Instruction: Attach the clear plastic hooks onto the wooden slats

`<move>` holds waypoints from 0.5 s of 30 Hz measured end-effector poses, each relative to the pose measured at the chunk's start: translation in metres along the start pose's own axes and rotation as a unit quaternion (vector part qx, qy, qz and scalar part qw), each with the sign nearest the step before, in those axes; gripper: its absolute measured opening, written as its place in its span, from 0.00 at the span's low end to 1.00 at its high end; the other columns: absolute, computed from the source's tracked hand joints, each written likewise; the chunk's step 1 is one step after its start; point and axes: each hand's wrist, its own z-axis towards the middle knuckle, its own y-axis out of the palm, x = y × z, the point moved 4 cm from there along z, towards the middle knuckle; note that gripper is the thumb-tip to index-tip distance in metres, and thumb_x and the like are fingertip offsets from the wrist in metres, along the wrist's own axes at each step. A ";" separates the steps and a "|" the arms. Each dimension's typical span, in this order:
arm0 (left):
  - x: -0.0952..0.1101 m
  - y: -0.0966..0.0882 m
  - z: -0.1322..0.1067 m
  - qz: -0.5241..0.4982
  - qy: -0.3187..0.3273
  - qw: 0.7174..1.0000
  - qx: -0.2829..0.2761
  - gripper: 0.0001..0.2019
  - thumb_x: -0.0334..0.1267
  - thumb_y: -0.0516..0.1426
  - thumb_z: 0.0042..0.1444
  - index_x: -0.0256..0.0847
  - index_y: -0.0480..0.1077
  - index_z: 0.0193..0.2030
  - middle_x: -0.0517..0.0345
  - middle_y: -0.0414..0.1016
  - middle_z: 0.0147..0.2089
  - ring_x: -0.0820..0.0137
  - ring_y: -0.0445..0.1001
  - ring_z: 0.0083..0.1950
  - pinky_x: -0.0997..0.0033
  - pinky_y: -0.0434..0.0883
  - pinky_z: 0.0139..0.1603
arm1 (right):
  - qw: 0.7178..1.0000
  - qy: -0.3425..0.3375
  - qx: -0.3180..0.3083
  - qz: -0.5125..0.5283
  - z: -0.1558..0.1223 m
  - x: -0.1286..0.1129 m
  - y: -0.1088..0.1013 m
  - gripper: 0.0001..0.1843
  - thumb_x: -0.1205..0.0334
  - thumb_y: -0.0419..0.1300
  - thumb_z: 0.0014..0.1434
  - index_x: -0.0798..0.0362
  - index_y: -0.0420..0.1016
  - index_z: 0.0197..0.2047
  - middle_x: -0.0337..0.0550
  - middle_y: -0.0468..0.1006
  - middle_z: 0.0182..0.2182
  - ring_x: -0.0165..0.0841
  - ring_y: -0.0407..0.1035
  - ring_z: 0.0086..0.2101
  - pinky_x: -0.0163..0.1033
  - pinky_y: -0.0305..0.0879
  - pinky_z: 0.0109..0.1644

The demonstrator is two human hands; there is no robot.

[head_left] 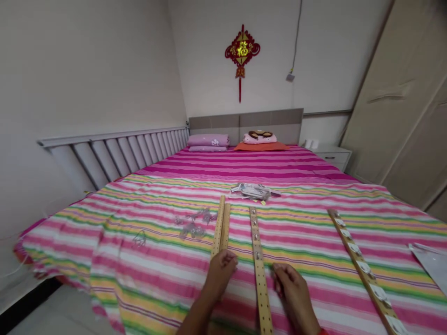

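Observation:
A perforated wooden strip (262, 293) lies lengthwise on the striped cloth, with several small metal pieces (256, 237) set along its far half. Just left of it is my left hand (220, 270), fingers curled together over the near end of a pair of bare perforated strips (219, 225). Whether it grips them or a small item is hidden. My right hand (290, 284) is on the other side of the middle strip, its fingertips pinched close to the strip's edge. What they hold, if anything, cannot be made out.
Small clear plastic packets (193, 228) lie left of the strips; a pile of bags (254, 191) is beyond them. On the right rest a strip with white round pieces (364, 267) and a pale sheet (431, 260). A metal railing (122, 156) borders the bed's left side.

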 end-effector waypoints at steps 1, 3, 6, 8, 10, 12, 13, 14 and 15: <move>0.001 -0.018 -0.001 0.003 0.007 1.000 0.029 0.09 0.41 0.59 0.42 0.38 0.70 0.27 0.61 0.70 0.23 0.71 0.69 0.26 0.73 0.65 0.29 | 1.000 -0.003 -0.002 -0.009 -0.006 0.001 -0.002 0.19 0.46 0.66 0.44 0.54 0.69 0.23 0.29 0.61 0.11 0.24 0.53 0.14 0.31 0.48 0.18; 0.001 -0.054 0.001 0.026 0.019 0.994 0.102 0.10 0.43 0.59 0.41 0.38 0.70 0.26 0.60 0.70 0.23 0.70 0.68 0.27 0.72 0.65 0.30 | 0.999 0.001 -0.011 -0.031 -0.017 0.002 -0.004 0.20 0.45 0.65 0.44 0.54 0.70 0.24 0.29 0.61 0.12 0.24 0.52 0.15 0.31 0.48 0.19; 0.001 -0.096 0.010 0.051 0.032 0.978 0.199 0.13 0.46 0.59 0.40 0.38 0.70 0.27 0.58 0.71 0.24 0.69 0.69 0.28 0.71 0.65 0.31 | 0.998 0.006 -0.028 -0.059 -0.028 0.003 -0.003 0.21 0.43 0.64 0.45 0.54 0.72 0.26 0.28 0.59 0.12 0.24 0.51 0.15 0.32 0.47 0.19; 0.000 -0.110 0.018 0.076 0.022 0.967 0.240 0.13 0.47 0.58 0.40 0.38 0.69 0.27 0.58 0.72 0.25 0.68 0.70 0.29 0.71 0.66 0.32 | 0.997 0.001 -0.037 -0.066 -0.032 0.001 0.000 0.21 0.42 0.64 0.44 0.54 0.72 0.26 0.29 0.60 0.12 0.25 0.53 0.15 0.32 0.49 0.20; -0.002 -0.115 0.027 0.110 -0.003 0.960 0.258 0.12 0.46 0.58 0.40 0.39 0.69 0.26 0.59 0.71 0.24 0.68 0.70 0.29 0.71 0.66 0.32 | 0.997 -0.005 -0.045 -0.070 -0.035 -0.002 0.003 0.21 0.42 0.64 0.45 0.54 0.72 0.26 0.29 0.60 0.12 0.25 0.54 0.16 0.32 0.51 0.21; -0.003 -0.114 0.035 0.136 -0.028 0.955 0.263 0.11 0.45 0.58 0.40 0.39 0.69 0.26 0.60 0.71 0.23 0.67 0.71 0.28 0.71 0.65 0.31 | 0.996 -0.004 -0.055 -0.076 -0.037 -0.004 0.006 0.21 0.42 0.63 0.46 0.54 0.73 0.26 0.29 0.60 0.12 0.25 0.54 0.16 0.32 0.51 0.21; -0.004 -0.113 0.038 0.142 -0.038 0.953 0.264 0.10 0.44 0.59 0.39 0.40 0.69 0.25 0.60 0.71 0.22 0.67 0.70 0.28 0.71 0.65 0.31 | 0.995 -0.002 -0.058 -0.078 -0.038 -0.006 0.007 0.21 0.41 0.63 0.46 0.54 0.72 0.26 0.29 0.60 0.12 0.25 0.54 0.16 0.32 0.51 0.21; -0.005 -0.112 0.042 0.145 -0.046 0.952 0.265 0.09 0.43 0.59 0.39 0.40 0.69 0.24 0.59 0.71 0.22 0.67 0.70 0.27 0.70 0.64 0.30 | 0.995 -0.001 -0.062 -0.080 -0.039 -0.008 0.007 0.22 0.41 0.63 0.45 0.54 0.72 0.26 0.29 0.60 0.12 0.25 0.54 0.16 0.32 0.51 0.21; -0.006 -0.111 0.045 0.149 -0.053 0.951 0.267 0.08 0.42 0.59 0.39 0.40 0.69 0.23 0.59 0.71 0.21 0.67 0.70 0.26 0.70 0.63 0.29 | 0.995 -0.001 -0.065 -0.081 -0.040 -0.009 0.008 0.22 0.41 0.63 0.45 0.54 0.72 0.25 0.30 0.60 0.12 0.25 0.54 0.16 0.32 0.52 0.21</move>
